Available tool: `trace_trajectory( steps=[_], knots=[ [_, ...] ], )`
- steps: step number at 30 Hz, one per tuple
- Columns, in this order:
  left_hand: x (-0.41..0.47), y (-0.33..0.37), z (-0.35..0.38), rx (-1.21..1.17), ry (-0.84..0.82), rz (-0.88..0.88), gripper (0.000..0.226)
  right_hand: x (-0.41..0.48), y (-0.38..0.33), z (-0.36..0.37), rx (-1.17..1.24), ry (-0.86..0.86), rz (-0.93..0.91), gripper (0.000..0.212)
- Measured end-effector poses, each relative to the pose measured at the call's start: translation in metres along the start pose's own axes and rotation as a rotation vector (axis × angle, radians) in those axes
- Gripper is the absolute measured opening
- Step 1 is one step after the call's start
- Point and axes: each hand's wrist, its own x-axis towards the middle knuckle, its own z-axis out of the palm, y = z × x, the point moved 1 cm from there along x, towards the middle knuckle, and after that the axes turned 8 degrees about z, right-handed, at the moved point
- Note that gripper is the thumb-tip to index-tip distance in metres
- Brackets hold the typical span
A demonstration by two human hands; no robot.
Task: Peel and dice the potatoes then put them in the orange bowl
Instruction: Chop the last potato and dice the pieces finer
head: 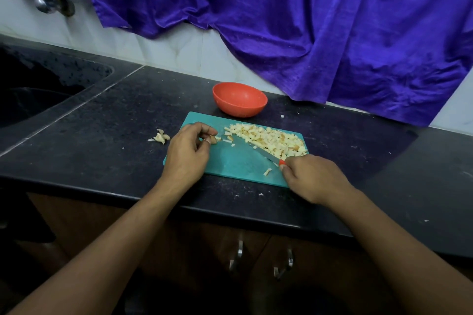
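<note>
both forearms reach in from the near edge of the bench, over the teal cutting board. the left hand lies knuckles-up over the board's left end, fingers curled inward. its grip pinches a small potato piece between thumb and fingertips, low on the board. the right hand sits at the board's near-right corner, back of the hand up. its grip is closed round the red handle of the knife, and only the handle's tip shows past the fingers. the blade slants from that hand up and left across the board, lying low over it, with its tip close to the pinched piece.

the diced potatoes lie in a long heap along the board's far edge, from mid-board to the far-right corner, right beside the blade's far side. the cubes are small and pale yellow, several with browned faces. one stray bit lies toward the board's near edge, close to the right hand.

the orange bowl stands on the bench just beyond the board's far edge, its inside showing only a few pale specks. a small pile of scraps lies on the bench just left of the board.
</note>
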Motion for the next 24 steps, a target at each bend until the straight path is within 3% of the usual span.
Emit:
trace_trajectory(
  steps=[6, 11, 16, 24],
  knots=[
    [0.001, 0.0, -0.001, -0.013, 0.02, -0.012, 0.023, 0.006, -0.004, 0.0, 0.54, -0.025, 0.036, 0.045],
    [0.008, -0.008, -0.001, 0.075, 0.056, -0.033, 0.016, 0.001, -0.015, 0.012, 0.414, 0.041, 0.033, 0.044],
    [0.024, -0.016, 0.006, 0.377, -0.149, -0.065, 0.044, -0.001, -0.016, 0.013, 0.4, 0.076, 0.045, 0.044],
    [0.016, -0.009, 0.009, 0.448, -0.22, 0.086, 0.03, -0.002, -0.018, 0.015, 0.384, 0.1, 0.058, 0.043]
  ],
)
